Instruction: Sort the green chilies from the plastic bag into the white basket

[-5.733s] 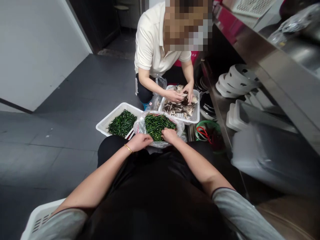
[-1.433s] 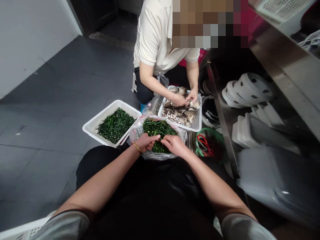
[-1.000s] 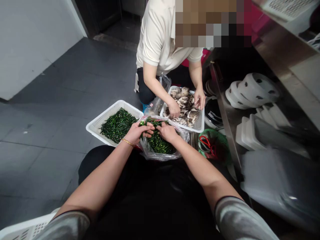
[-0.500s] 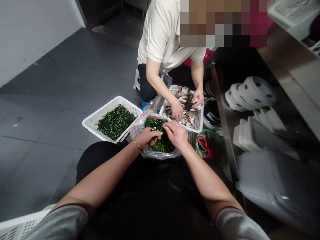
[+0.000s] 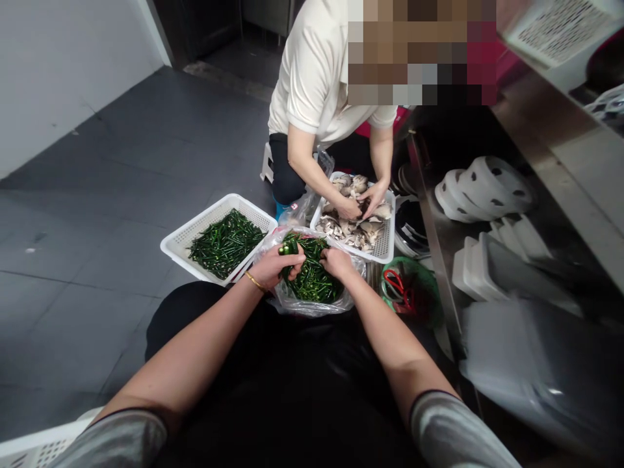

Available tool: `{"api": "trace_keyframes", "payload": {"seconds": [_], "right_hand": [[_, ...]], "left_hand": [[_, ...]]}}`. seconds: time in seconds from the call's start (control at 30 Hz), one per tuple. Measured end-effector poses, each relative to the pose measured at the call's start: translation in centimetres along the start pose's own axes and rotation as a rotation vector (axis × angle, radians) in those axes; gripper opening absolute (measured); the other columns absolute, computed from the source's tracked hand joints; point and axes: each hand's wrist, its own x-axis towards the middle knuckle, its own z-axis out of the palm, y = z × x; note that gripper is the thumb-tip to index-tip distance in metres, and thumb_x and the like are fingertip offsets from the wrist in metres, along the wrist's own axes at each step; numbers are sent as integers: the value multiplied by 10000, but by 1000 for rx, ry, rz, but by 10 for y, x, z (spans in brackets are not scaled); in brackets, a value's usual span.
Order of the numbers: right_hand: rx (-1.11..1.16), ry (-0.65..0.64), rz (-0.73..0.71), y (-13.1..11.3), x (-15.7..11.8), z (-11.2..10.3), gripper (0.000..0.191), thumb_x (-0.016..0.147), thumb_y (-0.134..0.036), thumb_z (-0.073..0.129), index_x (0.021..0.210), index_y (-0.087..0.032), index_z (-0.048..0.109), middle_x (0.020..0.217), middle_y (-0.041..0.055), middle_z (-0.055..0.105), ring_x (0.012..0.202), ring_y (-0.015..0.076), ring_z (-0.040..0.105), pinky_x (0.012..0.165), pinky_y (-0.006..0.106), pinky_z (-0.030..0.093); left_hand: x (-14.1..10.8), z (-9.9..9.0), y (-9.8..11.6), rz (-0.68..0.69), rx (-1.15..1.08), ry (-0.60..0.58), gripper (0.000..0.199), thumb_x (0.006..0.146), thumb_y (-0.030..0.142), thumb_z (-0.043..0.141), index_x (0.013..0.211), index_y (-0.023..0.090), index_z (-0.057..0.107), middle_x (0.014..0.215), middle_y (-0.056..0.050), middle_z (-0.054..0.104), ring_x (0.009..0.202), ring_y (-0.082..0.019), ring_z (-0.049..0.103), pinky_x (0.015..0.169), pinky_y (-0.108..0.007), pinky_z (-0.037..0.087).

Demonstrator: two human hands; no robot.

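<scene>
Slender green peppers (image 5: 316, 279) in a clear plastic bag (image 5: 312, 309) are seen at centre frame, a few gripped in the curled left hand (image 5: 280, 265); the right hand (image 5: 337, 262) is bent over the bag's right side, its hold unclear. Grey-brown mushrooms (image 5: 348, 233) are handled by a person in cream (image 5: 312, 71) beyond.

The fingers of the right hand (image 5: 337, 263) sink into the long thin green peppers (image 5: 314, 286); whether they grip any is hidden. The left hand (image 5: 277, 265) covers part of its bunch, too much to count. Pixel blocks mask the head of the person in a cream short-sleeved shirt (image 5: 312, 78). Picture edges cut off 2 white perforated plastic baskets, 1 lower left (image 5: 46, 445), 1 upper right (image 5: 563, 29). The grey translucent plastic box (image 5: 511, 351) is blurred.
</scene>
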Motion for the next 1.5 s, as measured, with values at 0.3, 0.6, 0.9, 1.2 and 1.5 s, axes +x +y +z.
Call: {"api": "trace_keyframes", "payload": {"seconds": [0.3,0.6,0.9,1.2,1.5], "right_hand": [[221,232,-251,-24,-53,-36,259,904,-359,482,980,-199,670,974,72,647,831,173,607,747,259,427],[100,56,-150,-17,-4,-10,230,880,-326,536,935,-163,689,1007,120,678,918,219,631,781,293,448],[927,21,-173,1,-20,-36,145,769,-322,534,711,-191,516,623,-14,602,475,109,533,502,237,448],[641,636,-322,-28,-49,-41,137,819,-286,526,724,-196,566,769,47,611,735,167,566,716,290,465],[154,80,89,21,-14,-7,214,846,-364,582,850,-196,714,863,91,711,808,200,639,681,273,416]], "left_hand": [[21,2,-28,-37,143,348,255,626,289,763,766,155,598,457,50,482,363,-55,381,360,-190,259],[16,-9,-12,60,-136,222,189,546,208,659,696,106,603,652,-52,642,554,-120,579,429,-196,410],[12,-7,-10,5,19,209,340,597,231,748,889,113,621,619,-14,618,499,-89,527,415,-188,358],[9,11,-19,-115,47,114,355,582,325,800,654,145,503,513,31,485,417,-53,418,354,-177,247],[5,-1,0,21,-58,109,367,563,300,805,667,155,485,434,78,397,368,-28,323,357,-167,210]]}}
